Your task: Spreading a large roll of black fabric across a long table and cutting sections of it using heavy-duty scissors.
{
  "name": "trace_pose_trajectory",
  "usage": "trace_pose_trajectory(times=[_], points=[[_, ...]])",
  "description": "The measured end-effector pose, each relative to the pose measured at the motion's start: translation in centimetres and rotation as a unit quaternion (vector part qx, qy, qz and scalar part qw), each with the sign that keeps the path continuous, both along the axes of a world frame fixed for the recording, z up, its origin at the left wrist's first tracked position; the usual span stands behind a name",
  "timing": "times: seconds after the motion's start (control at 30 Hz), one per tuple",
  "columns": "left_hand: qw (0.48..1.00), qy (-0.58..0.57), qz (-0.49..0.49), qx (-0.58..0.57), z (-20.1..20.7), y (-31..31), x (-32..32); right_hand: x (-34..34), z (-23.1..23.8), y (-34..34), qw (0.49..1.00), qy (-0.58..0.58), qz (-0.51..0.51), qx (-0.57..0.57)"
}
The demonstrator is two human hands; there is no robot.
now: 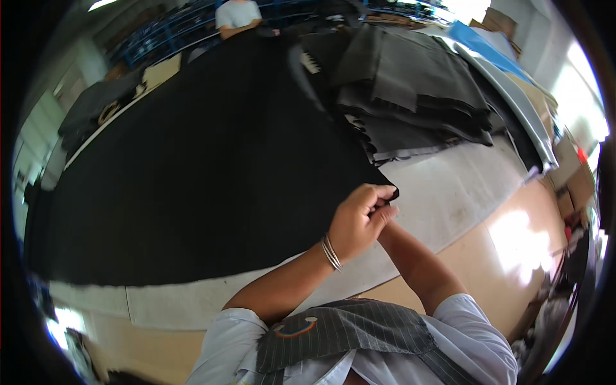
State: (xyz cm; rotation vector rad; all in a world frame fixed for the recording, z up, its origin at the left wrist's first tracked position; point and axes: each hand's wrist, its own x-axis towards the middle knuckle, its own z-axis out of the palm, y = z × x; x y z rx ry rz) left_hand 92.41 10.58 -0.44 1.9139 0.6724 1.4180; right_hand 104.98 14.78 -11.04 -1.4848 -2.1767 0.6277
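**Both hands pinch one corner of the black cloth**

The left hand (356,221) is closed on the near right corner of the large black cloth (192,167), thumb and fingers pressed together over the edge. The right hand (387,212) sits mostly hidden behind it, its fingertips touching the same corner; whether they truly clamp the fabric I cannot tell. The cloth lies spread flat over the pale table cover (449,192), reaching far to the left.

The hold is small for so wide a sheet. A pull from this single corner could, I judge, let the fabric slip from the fingertips, or drag and wrinkle the rest across the table. The stack of grey fabric pieces (410,96) just beyond touches the cloth's edge and could be snagged and shifted.

Counted: one black cloth, one grey stack, two hands at work, two thin bangles (331,253) on the left wrist, one other person (237,14) at the far end.
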Motion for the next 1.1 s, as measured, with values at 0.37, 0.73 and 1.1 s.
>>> trace_pose_trajectory(times=[0.37, 0.73, 1.1], points=[[0.815, -0.134, 0.295, -0.481, -14.0, -6.1, -10.4, 4.9, -3.0, 6.0, 0.997, 0.048, 0.026, 0.057], [0.755, -0.214, 0.521, -0.335, -22.2, -10.1, -29.0, 13.8, -5.2, 1.2, 0.978, -0.085, -0.122, 0.144], [0.623, -0.450, 0.494, -0.407, -19.8, -5.8, -28.5, 20.3, -3.8, -2.0, 0.905, -0.219, -0.341, 0.129]])
